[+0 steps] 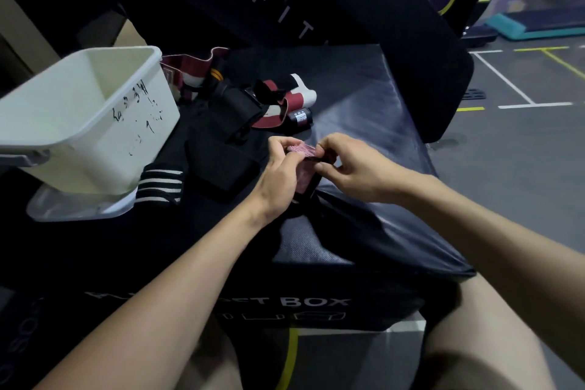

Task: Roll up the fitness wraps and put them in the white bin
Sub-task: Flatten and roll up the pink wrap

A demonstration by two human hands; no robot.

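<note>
Head view: both hands meet over the middle of a dark padded box (354,98) that serves as the table. The left hand (281,174) and the right hand (351,168) each pinch a pink wrap (302,150) between curled fingers and thumb, holding its upper edge between them while the rest hangs down below the hands. Behind them lies a loose pile of wraps (253,101), red, white and black, with one small rolled wrap (300,119) at its right edge. The white bin (95,117) sits tilted at the left of the box, well apart from the hands, its opening facing up and right.
</note>
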